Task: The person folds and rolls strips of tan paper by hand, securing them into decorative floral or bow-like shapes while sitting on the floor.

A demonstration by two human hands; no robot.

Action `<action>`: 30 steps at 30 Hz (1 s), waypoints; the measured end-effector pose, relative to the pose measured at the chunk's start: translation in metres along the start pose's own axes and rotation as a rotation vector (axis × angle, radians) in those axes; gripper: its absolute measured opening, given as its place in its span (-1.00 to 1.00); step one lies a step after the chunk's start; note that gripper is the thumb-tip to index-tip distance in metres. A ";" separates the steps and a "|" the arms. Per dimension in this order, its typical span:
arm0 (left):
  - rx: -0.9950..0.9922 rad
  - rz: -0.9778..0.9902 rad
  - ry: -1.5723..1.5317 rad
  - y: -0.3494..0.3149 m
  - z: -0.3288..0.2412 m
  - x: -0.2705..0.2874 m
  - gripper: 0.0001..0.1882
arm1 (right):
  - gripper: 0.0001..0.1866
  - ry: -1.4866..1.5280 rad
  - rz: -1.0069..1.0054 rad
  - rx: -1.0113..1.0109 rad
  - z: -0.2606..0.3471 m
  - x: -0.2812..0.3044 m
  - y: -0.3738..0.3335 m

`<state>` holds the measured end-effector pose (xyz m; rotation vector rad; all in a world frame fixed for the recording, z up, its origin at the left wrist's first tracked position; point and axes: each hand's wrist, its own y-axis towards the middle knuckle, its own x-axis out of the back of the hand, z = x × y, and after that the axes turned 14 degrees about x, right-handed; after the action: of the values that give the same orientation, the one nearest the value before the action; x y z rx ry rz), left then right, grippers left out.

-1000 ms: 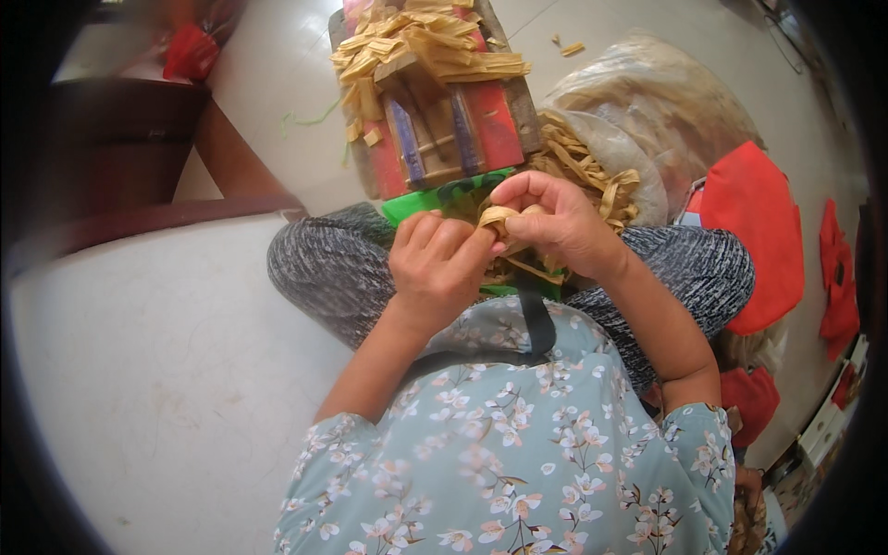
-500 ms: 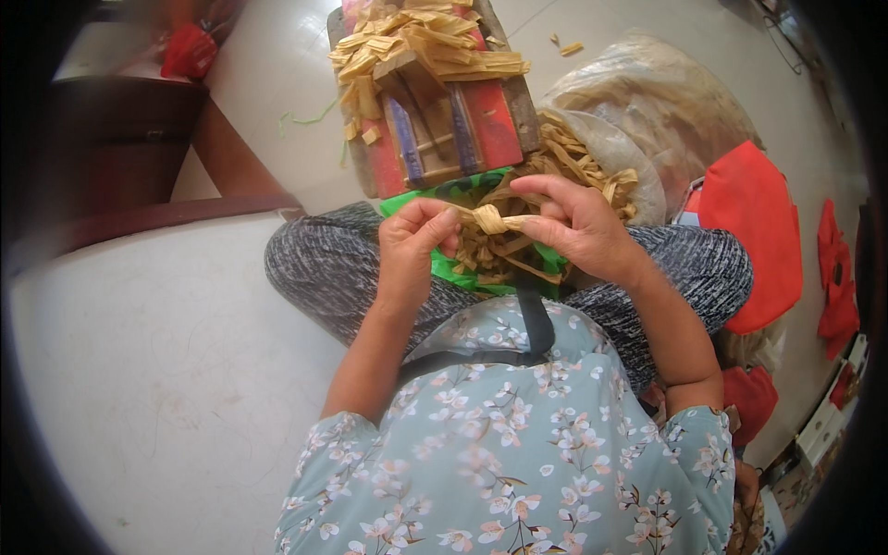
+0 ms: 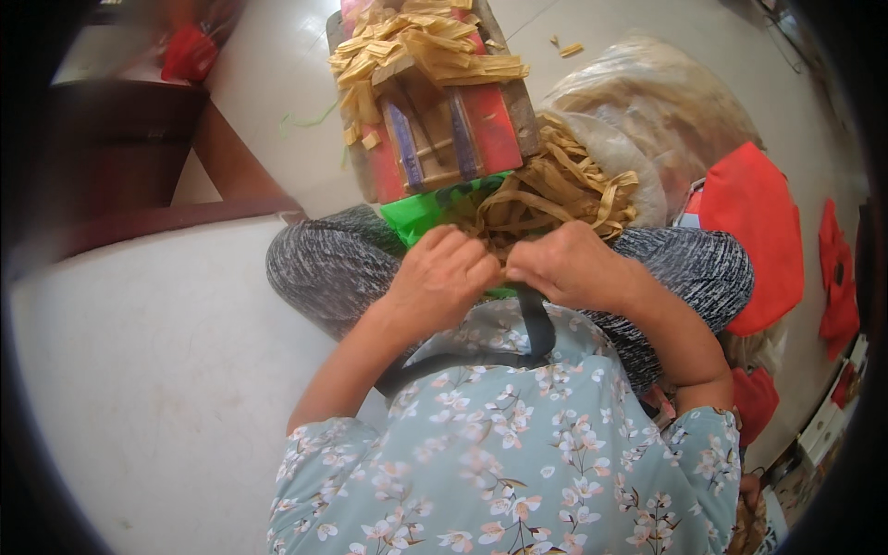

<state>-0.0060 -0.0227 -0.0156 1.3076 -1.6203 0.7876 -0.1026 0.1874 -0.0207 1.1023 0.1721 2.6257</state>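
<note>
Over my lap, both hands are closed and almost meet knuckle to knuckle. My left hand [image 3: 439, 279] and my right hand [image 3: 569, 266] pinch the two ends of a tan flat strip. Only a sliver of it shows between the thumbs; its knot is hidden by the fingers. Just beyond my hands, long tan strips [image 3: 532, 205] lie loosely heaped, partly over a bright green bag [image 3: 413, 217]. Farther ahead is a red-topped board [image 3: 490, 116] with a wooden holder [image 3: 427, 129] fixed on it. Short yellowish pieces [image 3: 412, 42] are piled at its far end.
A large clear plastic bag [image 3: 661, 88] stands right of the board. Red bags [image 3: 754, 240] lie to the right of my knee. At my left is a white surface [image 3: 176, 388] with a dark wooden piece of furniture [image 3: 120, 139] behind it. Small scraps [image 3: 572, 50] lie on the floor.
Both hands have come down toward my lap and closer together, turning knuckles up. The knotted strip stretched between them before is now mostly covered. More of the heaped strips shows.
</note>
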 end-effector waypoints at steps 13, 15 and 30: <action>0.273 -0.274 -0.400 -0.017 0.033 0.077 -0.93 | -0.87 0.266 -0.125 -0.100 -0.010 0.067 -0.008; 0.206 -0.330 -0.429 0.001 0.014 0.071 -0.88 | -0.87 0.311 -0.072 -0.092 -0.008 0.064 0.005; 0.384 -0.114 -0.611 0.016 0.036 0.063 -0.82 | -0.88 -0.023 -0.276 0.172 -0.019 0.064 0.068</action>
<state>-0.0339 -0.0761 0.0275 2.0448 -1.8899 0.6863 -0.1737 0.1422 0.0244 1.0750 0.5155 2.3864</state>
